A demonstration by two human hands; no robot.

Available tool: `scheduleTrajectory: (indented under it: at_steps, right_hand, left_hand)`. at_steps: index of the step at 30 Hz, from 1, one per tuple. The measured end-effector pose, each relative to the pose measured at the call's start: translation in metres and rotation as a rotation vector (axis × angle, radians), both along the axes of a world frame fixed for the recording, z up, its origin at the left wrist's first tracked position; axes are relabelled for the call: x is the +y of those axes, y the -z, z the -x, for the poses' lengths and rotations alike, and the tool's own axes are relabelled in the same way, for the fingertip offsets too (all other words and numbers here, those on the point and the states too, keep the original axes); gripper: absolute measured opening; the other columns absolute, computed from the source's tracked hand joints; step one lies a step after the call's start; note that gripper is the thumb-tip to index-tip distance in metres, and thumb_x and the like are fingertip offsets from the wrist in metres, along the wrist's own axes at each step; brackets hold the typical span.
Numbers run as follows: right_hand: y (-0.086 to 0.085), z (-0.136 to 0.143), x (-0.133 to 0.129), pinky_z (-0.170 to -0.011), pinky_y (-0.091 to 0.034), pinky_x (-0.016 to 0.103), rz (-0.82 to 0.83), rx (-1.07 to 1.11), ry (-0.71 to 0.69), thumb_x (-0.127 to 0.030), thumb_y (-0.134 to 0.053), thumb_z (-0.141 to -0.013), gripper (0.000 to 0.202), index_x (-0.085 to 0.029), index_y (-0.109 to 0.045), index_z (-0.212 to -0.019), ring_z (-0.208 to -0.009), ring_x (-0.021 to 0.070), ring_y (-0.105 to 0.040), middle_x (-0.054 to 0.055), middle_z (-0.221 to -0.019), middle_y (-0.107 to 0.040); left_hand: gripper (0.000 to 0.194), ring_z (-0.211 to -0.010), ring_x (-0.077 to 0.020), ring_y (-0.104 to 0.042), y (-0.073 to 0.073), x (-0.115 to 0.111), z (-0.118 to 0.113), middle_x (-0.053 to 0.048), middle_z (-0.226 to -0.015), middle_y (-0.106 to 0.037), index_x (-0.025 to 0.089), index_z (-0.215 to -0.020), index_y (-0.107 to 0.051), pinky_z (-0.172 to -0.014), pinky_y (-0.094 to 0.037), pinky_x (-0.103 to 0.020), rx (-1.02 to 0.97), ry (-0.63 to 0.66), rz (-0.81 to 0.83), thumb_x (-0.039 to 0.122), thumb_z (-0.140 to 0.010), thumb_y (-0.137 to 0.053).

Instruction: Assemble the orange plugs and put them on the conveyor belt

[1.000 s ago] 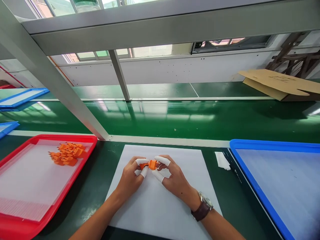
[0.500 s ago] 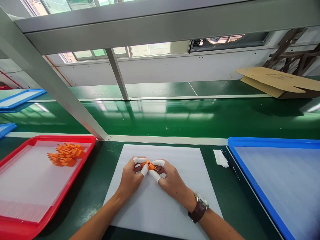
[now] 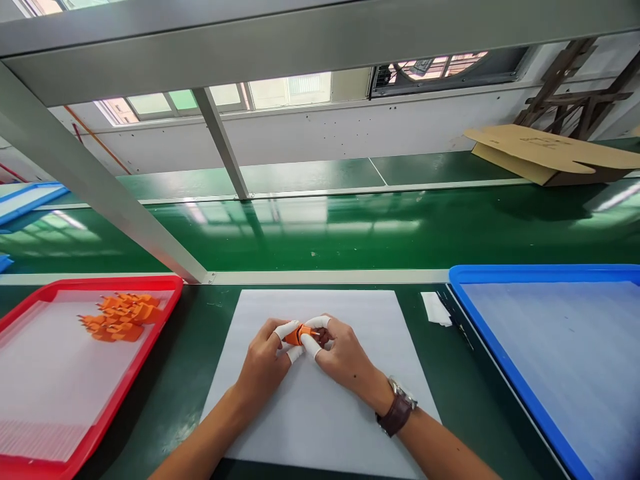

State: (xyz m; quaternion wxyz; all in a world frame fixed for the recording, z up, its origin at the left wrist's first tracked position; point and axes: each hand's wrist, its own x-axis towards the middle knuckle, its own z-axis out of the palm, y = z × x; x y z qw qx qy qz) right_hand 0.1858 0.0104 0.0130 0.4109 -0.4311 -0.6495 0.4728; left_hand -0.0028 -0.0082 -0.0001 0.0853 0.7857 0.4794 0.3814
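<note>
Over the white sheet [image 3: 320, 413] a small orange part [image 3: 295, 335] with thin metal-looking tips is held between both hands. My right hand [image 3: 345, 347], in white finger covers and with a watch on the wrist, pinches it between thumb and index finger. On its other side, my left hand [image 3: 265, 357] also wears white finger covers. Its index finger rests against the part, and its thumb sits lower, a little apart from it. The part's exact kind cannot be made out. A cluster of similar orange parts [image 3: 123, 317] lies in the red tray on the left.
The red tray [image 3: 95, 427] stands to the left, a blue tray [image 3: 505, 373] to the right. Beside the blue tray lies a white scrap [image 3: 436, 309]. A grey metal frame [image 3: 150, 230] rises ahead. Behind the green surface [image 3: 310, 233] lies a cardboard box [image 3: 545, 152].
The orange part has been turned in the fingers and now shows a smoother side. My left thumb has dropped away from it. The camera view has shifted slightly.
</note>
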Motion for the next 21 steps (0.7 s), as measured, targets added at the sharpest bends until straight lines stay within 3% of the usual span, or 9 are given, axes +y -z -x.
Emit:
scheduleTrajectory:
  at_steps: [5,21]
  right_hand:
    - [0.0062,-0.0008,0.0010,-0.061,-0.048,0.028,0.052,-0.030,-0.019,-0.022,-0.058,-0.089,0.012,-0.021,-0.066,-0.098,-0.071,0.0154,-0.059,0.002,-0.087,-0.066]
    - [0.0062,-0.0025,0.0076,-0.062,-0.049,0.029,0.162,0.039,-0.099,-0.028,-0.060,-0.091,0.012,-0.020,-0.067,-0.098,-0.073,0.0167,-0.063,0.004,-0.089,-0.071]
  left_hand:
    - [0.037,-0.084,-0.0171,-0.067,0.0030,0.0015,-0.0022,-0.006,-0.103,-0.065,0.023,-0.123,-0.057,-0.064,-0.059,-0.027,0.064,0.002,-0.054,0.013,-0.088,-0.066]
    - [0.035,-0.078,-0.0150,-0.065,0.0089,0.0039,0.0012,-0.005,-0.104,-0.062,0.025,-0.118,-0.060,-0.062,-0.058,-0.028,0.033,0.030,0.033,0.009,-0.088,-0.063]
